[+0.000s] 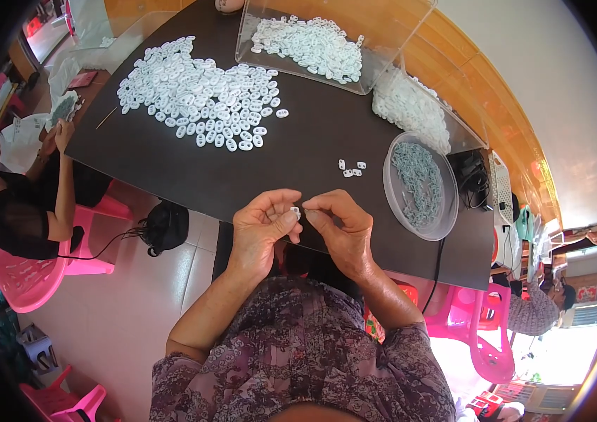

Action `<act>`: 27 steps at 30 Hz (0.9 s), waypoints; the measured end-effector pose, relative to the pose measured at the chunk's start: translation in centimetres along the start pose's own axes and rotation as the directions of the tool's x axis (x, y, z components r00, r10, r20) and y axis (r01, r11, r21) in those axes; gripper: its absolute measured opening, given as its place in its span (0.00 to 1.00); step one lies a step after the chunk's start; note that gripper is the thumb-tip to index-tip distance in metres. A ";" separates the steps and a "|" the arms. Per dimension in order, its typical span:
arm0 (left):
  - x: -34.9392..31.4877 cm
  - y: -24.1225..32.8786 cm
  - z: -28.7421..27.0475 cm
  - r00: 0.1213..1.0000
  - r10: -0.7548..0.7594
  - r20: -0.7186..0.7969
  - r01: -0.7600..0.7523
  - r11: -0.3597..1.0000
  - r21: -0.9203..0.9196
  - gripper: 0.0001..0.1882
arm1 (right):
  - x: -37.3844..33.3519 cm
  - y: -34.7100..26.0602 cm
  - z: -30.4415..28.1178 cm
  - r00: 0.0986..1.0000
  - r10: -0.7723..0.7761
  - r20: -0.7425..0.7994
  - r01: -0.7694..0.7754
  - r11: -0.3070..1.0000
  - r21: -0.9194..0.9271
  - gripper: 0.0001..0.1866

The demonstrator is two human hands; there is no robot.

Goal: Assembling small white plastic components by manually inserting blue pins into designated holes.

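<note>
My left hand (262, 226) pinches a small white plastic piece (295, 210) between thumb and fingers, just over the table's near edge. Close beside it, my right hand (341, 228) has thumb and forefinger pressed together; whatever they hold is too small to make out. Ahead of my right hand lie several small white two-holed pieces (352, 169). To the right stands a round clear plastic tray (446, 211) with a heap of small grey-green parts (416, 184). A large pile of white oval two-holed pieces (200, 91) spreads over the far left of the table.
The dark table (298, 155) has a clear bin (354, 87) of small white pieces at the back, beside another heap of white pieces (411, 109). Black cables (470, 176) lie at the right. Another person (31, 190) sits at the left by a pink chair (31, 281).
</note>
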State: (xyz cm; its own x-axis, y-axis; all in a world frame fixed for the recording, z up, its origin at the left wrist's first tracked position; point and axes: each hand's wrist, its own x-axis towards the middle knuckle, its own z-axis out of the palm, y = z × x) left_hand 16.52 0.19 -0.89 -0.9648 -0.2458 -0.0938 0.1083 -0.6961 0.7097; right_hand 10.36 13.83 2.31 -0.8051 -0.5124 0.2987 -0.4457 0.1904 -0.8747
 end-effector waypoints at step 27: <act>-1.0 -0.1 -0.4 0.995 0.096 -0.024 -0.085 0.954 0.286 0.08 | 0.5 -0.4 0.1 0.990 0.098 0.098 -0.099 0.995 0.005 0.10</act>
State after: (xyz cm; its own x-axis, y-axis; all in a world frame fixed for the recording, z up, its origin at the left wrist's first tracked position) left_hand 17.55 0.21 -1.16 -0.9437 -0.3280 -0.0422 0.1171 -0.4507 0.8850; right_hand 10.16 13.37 2.80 -0.8026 -0.5711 0.1721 -0.3614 0.2361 -0.9020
